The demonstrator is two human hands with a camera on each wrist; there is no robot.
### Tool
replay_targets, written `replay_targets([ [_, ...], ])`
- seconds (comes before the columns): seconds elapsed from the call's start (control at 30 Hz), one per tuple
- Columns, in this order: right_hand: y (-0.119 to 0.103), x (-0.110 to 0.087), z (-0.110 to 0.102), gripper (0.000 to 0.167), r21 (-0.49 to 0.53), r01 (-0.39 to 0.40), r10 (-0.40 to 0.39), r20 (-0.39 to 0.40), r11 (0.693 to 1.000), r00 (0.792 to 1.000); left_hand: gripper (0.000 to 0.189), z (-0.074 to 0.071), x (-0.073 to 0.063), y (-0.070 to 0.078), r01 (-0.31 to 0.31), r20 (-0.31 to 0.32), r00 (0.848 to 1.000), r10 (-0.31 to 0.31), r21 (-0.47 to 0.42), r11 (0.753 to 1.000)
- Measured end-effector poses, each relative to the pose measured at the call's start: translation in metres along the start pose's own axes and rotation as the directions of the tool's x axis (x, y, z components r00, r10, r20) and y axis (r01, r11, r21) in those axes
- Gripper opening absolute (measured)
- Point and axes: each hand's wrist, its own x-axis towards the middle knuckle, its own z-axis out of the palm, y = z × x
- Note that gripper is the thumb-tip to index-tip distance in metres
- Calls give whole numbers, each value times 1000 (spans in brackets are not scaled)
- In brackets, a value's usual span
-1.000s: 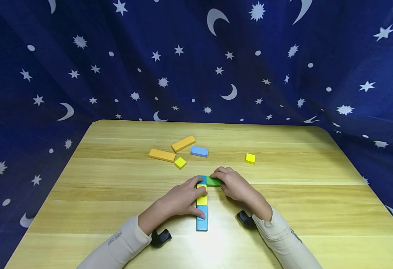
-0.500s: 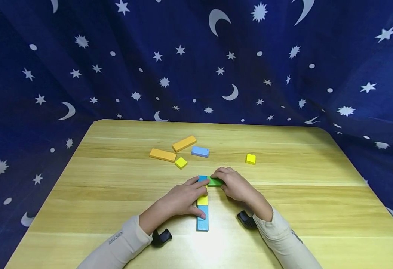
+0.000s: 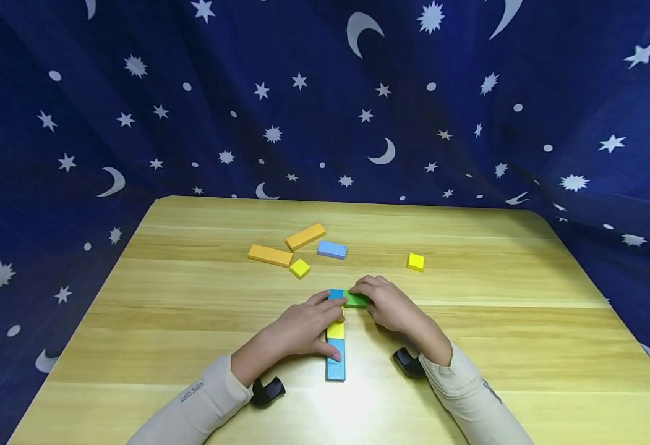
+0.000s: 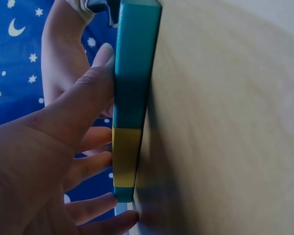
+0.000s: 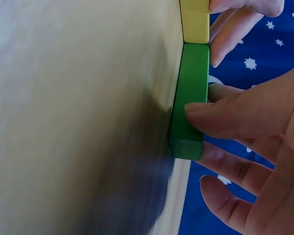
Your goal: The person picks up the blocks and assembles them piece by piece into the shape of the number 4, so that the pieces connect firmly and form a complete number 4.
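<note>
A row of flat blocks runs away from me in the head view: a near blue block (image 3: 335, 371), a yellow block (image 3: 336, 332) and a far blue block (image 3: 335, 294). My left hand (image 3: 302, 330) rests across this row with fingers spread, its thumb on the near blue block. One left fingertip reaches the seam with a green block (image 3: 359, 301), which extends rightward from the far end. My right hand (image 3: 394, 309) pinches the green block; in the right wrist view its thumb presses the near side face, with fingers on the far side and top.
Beyond the hands lie two orange blocks (image 3: 305, 237), a lighter blue block (image 3: 332, 250) and a yellow square block (image 3: 300, 269). Another yellow square block (image 3: 415, 262) lies farther right. A dark blue star-and-moon curtain (image 3: 325, 123) hangs behind the wooden table (image 3: 497, 346).
A left fingertip has shifted right, from the far blue block to its seam with the green block. The right hand and the blocks hold their places.
</note>
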Motion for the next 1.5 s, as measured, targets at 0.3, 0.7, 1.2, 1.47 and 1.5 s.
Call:
replay_targets([
  [0.3, -5, 5, -2, 38, -5, 12, -12, 4, 1000, 1000, 62, -2, -3, -4, 16, -1, 1000, -16, -7, 1000],
  [0.7, 1, 4, -7, 25, 71, 17, -23, 92, 997, 995, 61, 1, -8, 3, 23, 5, 1000, -23, -21, 1000],
  [1.2, 0, 90, -54, 36, -8, -52, 49, 501, 999, 864, 62, -3, -1, -1, 38, 30, 999, -38, -13, 999],
  [1.47, -16, 157, -56, 43, -224, -179, 276, 551, 958, 788, 61, 1, -1, 0, 16, 3, 1000, -16, -10, 1000],
  [1.5, -18, 163, -54, 44, -247, -185, 292, 523, 951, 801, 61, 2, -1, 0, 15, -2, 1000, -15, -6, 1000],
])
